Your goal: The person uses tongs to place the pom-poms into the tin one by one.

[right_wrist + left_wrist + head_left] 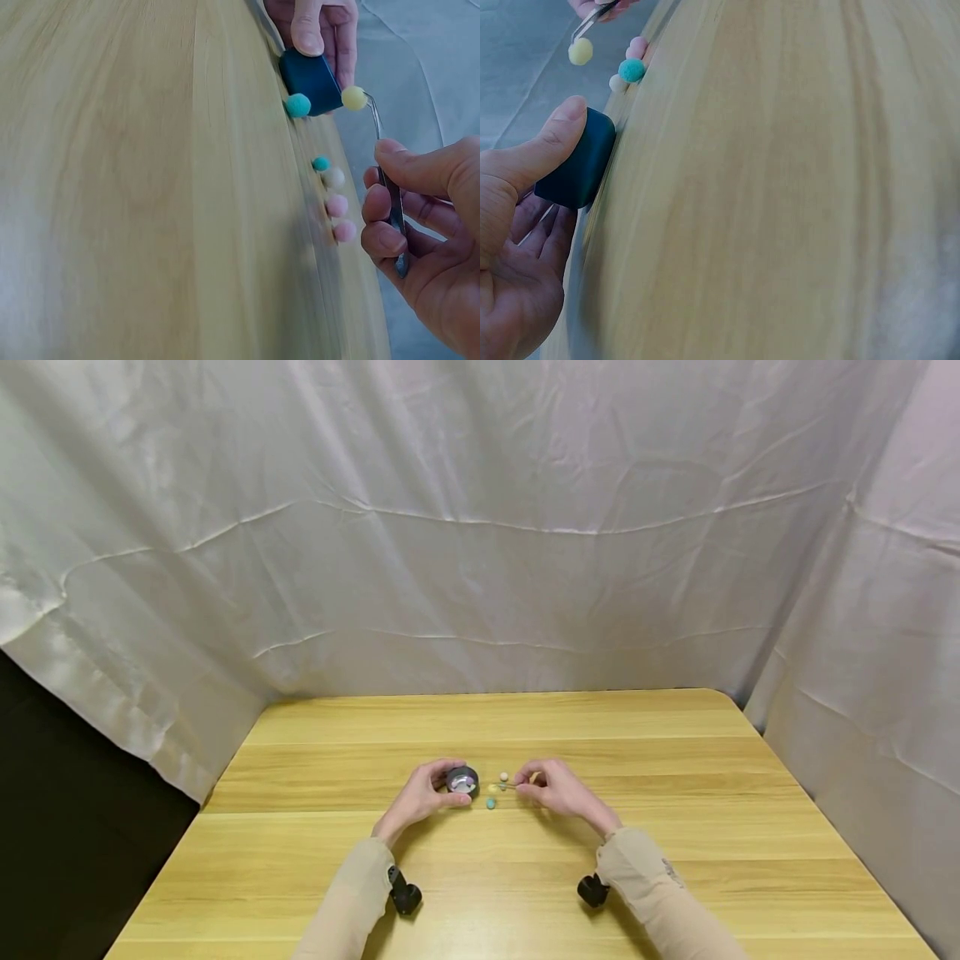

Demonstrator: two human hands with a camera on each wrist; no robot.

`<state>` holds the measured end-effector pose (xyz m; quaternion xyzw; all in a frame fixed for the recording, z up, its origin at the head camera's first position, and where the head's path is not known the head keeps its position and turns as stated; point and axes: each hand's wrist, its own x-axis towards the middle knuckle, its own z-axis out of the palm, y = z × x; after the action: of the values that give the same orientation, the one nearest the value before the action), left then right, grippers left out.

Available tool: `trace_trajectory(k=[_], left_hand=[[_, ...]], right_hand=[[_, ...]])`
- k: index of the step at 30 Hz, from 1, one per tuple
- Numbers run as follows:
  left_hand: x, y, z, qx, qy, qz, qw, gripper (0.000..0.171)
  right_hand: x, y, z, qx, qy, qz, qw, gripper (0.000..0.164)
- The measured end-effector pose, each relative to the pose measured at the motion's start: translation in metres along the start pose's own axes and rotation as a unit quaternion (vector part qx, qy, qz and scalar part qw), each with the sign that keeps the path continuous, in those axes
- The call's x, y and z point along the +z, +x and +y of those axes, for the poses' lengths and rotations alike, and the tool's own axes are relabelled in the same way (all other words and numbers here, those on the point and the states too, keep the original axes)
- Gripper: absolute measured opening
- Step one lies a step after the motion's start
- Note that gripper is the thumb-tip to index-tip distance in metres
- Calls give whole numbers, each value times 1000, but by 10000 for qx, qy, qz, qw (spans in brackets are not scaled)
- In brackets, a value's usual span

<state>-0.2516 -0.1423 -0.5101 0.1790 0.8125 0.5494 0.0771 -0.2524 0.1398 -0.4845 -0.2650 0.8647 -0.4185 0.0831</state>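
Left hand (417, 795) grips the cup (311, 81), thumb and fingers on its sides; right hand (561, 792) pinches the tweezers (394, 201). Yellow ball (354, 97) is in their tips, off the table (487, 893), near the cup. Teal, white and pink balls (337, 205) lie on the table.

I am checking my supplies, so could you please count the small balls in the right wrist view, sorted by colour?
Yellow ball: 1, at the tip of the tweezers
Teal balls: 2
White ball: 1
Pink balls: 2
Total: 6
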Motion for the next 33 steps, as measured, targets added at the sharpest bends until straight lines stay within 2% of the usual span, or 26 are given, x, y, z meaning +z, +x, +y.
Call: trace_trajectory(k=[7,16,33], left_hand=[[1,1,0,4,-105,11,9999,60],[1,1,-2,29,-204,-52,9998,61],[2,2,-3,1,-71,1,10000,61]], right_hand=[[7,5,-3,-54,22,212,9998,11],[14,12,-10,115,27,358,9993,9],[28,25,-17,224,-5,498,9985,10]])
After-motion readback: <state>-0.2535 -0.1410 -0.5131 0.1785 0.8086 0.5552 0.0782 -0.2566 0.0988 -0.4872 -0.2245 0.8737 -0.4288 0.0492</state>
